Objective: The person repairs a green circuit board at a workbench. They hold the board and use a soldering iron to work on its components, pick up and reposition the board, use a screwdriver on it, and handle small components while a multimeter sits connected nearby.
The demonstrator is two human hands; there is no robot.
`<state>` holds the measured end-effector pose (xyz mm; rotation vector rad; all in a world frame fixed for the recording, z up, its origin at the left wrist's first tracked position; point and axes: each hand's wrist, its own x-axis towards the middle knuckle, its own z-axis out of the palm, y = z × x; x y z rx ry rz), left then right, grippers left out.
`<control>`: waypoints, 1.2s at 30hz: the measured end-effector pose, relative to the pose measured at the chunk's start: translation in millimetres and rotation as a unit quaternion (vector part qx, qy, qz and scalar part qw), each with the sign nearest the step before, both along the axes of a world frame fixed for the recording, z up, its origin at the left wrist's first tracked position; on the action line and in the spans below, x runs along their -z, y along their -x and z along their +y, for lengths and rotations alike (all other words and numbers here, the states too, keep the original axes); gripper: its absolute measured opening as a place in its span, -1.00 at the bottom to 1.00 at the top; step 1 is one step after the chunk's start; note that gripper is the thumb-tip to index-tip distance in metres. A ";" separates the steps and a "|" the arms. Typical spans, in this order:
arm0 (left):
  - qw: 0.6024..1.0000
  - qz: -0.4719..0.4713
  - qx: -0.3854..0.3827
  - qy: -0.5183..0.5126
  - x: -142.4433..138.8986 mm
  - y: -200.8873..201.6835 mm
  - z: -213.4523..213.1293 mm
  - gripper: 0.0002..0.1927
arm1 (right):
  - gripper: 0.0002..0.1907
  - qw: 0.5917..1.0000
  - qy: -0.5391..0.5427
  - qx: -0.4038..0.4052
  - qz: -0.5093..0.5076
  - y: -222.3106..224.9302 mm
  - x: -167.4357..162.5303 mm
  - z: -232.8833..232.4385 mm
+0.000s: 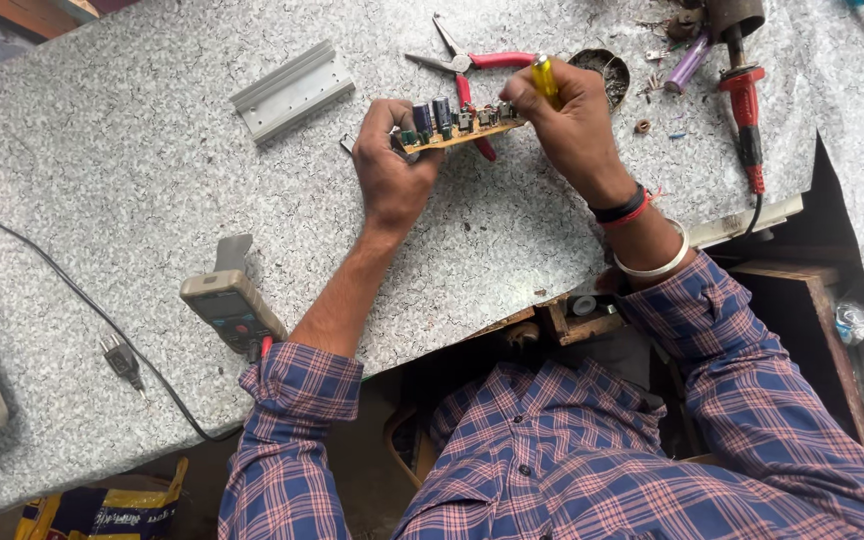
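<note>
Evidently the work stood at adjusting a part on the narrow tan circuit board (460,128) studded with dark capacitors, held edge-up above the speckled grey worktop (152,180). The left hand (392,165) had its grip clamped on the board's end; the right hand (574,120) had closed on a yellow-handled screwdriver (544,78) at the board's other end. Steady pressure seemed called for next.

Open benchtop (102,160) left of the hands, pliers (472,70), tin (607,72), soldering iron (747,110) crowding behind.
</note>
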<state>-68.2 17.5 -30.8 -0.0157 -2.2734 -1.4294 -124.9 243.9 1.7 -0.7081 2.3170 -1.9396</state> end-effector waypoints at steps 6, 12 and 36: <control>0.999 -0.031 -0.022 -0.020 -10.0 -1.8 -0.5 -0.70 | -0.60 0.996 -0.070 -0.038 0.033 -5.0 -20.9 0.9; 1.000 0.002 -0.031 -0.003 -13.4 -2.8 -1.6 -0.67 | -0.60 0.996 -0.025 -0.083 -0.016 -7.6 -32.4 1.3; 0.979 0.059 0.083 0.178 -54.9 -16.8 7.2 -0.69 | -0.85 0.982 -0.118 -0.096 0.114 -16.5 -36.6 -12.6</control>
